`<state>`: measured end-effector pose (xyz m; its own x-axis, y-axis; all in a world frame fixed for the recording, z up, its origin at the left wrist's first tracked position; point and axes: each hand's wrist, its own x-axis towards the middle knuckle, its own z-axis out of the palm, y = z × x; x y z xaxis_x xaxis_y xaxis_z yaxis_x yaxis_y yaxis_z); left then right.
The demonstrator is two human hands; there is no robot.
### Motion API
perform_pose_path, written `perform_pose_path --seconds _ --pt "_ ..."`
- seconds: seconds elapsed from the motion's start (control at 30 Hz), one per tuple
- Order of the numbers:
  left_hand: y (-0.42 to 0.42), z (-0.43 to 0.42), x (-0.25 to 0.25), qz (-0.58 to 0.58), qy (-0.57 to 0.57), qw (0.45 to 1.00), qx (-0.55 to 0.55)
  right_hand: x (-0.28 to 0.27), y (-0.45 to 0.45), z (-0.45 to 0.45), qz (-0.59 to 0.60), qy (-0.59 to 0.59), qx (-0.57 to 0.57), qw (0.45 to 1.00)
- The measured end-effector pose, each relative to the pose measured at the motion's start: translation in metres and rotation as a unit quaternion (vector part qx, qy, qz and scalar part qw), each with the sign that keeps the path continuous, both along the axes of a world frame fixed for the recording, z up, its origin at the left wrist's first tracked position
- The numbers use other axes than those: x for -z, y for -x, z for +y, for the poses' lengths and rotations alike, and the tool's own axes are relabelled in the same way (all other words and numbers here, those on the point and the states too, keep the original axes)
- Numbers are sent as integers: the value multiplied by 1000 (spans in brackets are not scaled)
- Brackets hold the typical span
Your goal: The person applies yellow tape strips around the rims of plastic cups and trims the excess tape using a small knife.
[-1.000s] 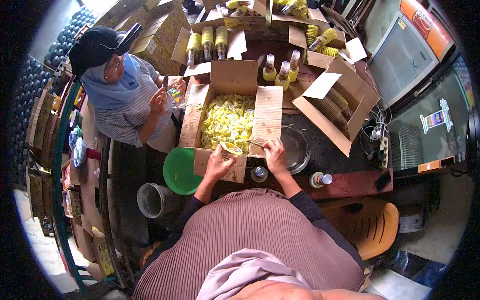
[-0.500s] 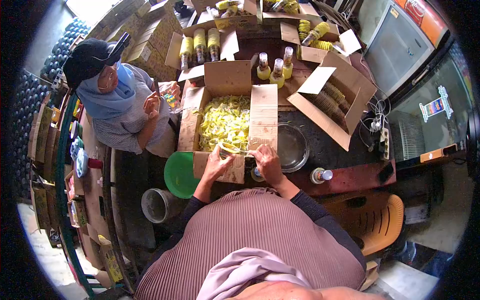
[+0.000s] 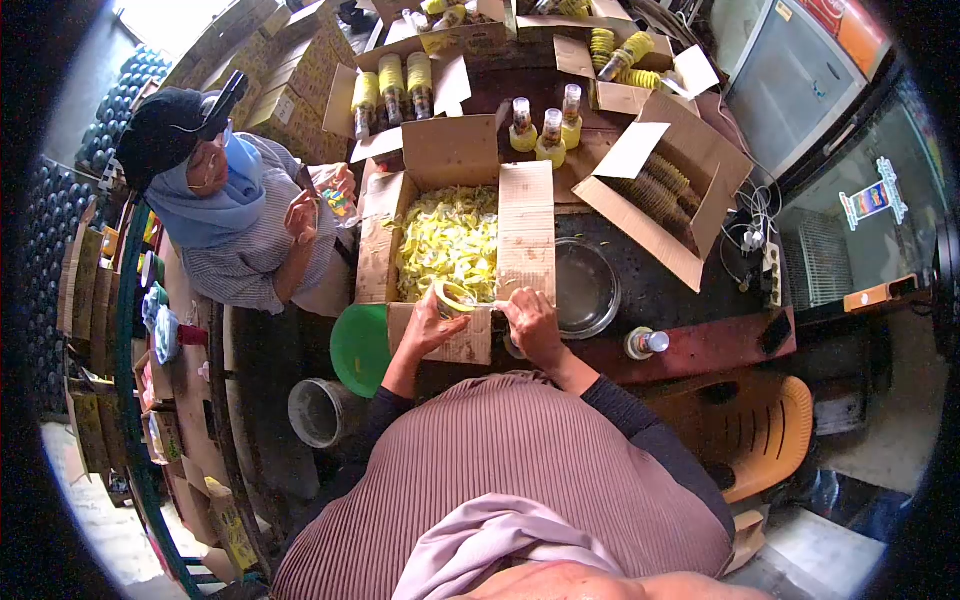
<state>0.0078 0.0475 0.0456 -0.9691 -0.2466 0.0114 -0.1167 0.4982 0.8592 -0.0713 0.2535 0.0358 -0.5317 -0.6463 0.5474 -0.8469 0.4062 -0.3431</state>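
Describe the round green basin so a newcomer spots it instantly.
Find the open brown cardboard box heaped with yellow pieces. By its near left corner is the round green basin. Its vivid green separates it from the grey cylindrical bucket beside it.

A carton (image 3: 525, 230) stands between a basin (image 3: 358, 350), left, and a bowl (image 3: 588, 288), right, with three bottles (image 3: 551, 142) behind the bowl.

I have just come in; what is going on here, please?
The person's left hand holds a yellow, rounded item at the near edge of an open brown cardboard box of yellow strips. The right hand is close beside it; whether it holds anything is unclear. A co-worker in a striped top is on the left.
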Motion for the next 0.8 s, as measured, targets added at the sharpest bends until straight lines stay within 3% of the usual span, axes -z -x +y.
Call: perform_pose_path --seconds 0.23,0.3,0.33,0.37,0.43,0.47,0.53,0.67,0.8 --pt "2 -15 7 -36 -5 998 52 -2 -2 -4 13 -2 2 1000" --pt "0 -16 8 -77 -114 990 37 -1 -4 -8 -15 1 8 1000" --pt "0 -17 11 -77 -115 990 38 0 -5 -9 -16 0 8 1000" --pt "1 -18 15 -69 -86 993 41 1 -5 -11 -148 46 12 988" --pt "2 -18 10 -60 -57 996 43 6 -2 -13 -383 75 29 920" --pt "1 -17 8 -66 -47 996 37 14 1 -14 -383 74 28 920" --pt "2 -15 5 -71 -37 996 31 34 9 -15 -662 150 -15 735" --pt "2 -15 16 -69 -73 994 33 33 14 -8 -762 172 -33 624" --pt "5 -16 28 -78 -86 993 11 28 16 -5 -771 183 -26 609"
